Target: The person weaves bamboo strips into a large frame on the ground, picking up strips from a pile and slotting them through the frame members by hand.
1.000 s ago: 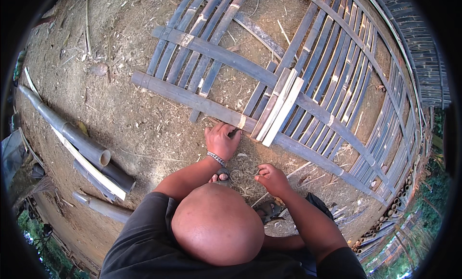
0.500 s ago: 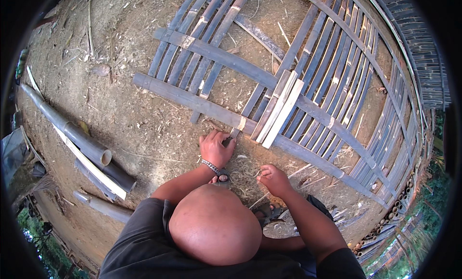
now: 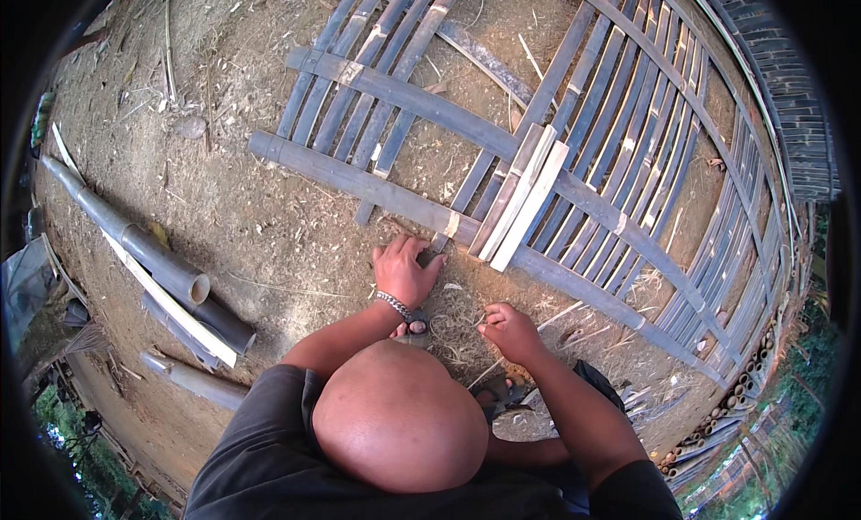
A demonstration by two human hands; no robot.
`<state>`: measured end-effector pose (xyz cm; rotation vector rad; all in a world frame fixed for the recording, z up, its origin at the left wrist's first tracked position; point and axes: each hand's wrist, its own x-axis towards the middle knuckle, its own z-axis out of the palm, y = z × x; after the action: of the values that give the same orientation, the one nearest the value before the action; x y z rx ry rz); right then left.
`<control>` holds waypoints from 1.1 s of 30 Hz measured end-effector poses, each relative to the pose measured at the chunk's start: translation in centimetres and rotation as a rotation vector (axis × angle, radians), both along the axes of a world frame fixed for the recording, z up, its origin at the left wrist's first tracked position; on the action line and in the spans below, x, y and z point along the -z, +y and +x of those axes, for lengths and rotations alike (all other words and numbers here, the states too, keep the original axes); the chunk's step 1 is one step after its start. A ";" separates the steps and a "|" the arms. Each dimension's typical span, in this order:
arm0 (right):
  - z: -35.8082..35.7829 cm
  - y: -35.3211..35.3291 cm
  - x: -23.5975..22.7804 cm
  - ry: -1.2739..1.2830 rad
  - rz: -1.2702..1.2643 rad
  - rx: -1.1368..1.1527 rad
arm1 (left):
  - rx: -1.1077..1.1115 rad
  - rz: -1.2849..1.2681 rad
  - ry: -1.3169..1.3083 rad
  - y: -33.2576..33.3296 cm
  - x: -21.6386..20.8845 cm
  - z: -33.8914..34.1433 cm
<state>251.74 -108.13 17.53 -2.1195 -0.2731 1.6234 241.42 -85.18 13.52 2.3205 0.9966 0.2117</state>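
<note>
A bamboo lattice panel (image 3: 359, 184) lies on the ground in front of me, its dark slats crossed by long split-bamboo rails. My left hand (image 3: 405, 271), with a chain bracelet at the wrist, bends its thumb and fingers about the short end of a bamboo slat (image 3: 439, 242) that sticks out below the near rail. How firmly they grip is hard to see. To the right, over the bare soil, my right hand (image 3: 511, 332) is closed in a pinch; whatever is in it is too small to make out. Pale cut bamboo strips (image 3: 529, 202) rest across both rails.
Bamboo poles (image 3: 166, 264) and a pale split strip (image 3: 170, 300) lie at the left. Shavings (image 3: 457, 318) litter the soil by my sandalled feet. Stacked bamboo ends (image 3: 735, 394) line the right edge, and another slatted panel (image 3: 762, 81) stands at the far right.
My right hand has turned slightly and its fingers have curled in more. The left hand stays at the slat's end, almost unmoved.
</note>
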 end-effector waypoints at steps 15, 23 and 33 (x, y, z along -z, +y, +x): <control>0.3 -0.6 -0.9 -0.058 0.021 -0.068 | 0.016 -0.091 0.155 -0.5 -0.7 -2.7; 0.0 -0.3 -0.3 -0.049 -0.007 -0.074 | 0.039 -0.052 0.106 -0.2 -1.0 -2.0; -0.1 0.3 -0.3 -0.039 -0.032 -0.056 | 0.050 0.002 0.034 -0.2 0.0 -1.7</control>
<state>251.67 -107.83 17.80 -2.1881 -0.3238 1.6291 239.72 -85.43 13.48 2.3554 0.9533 0.1540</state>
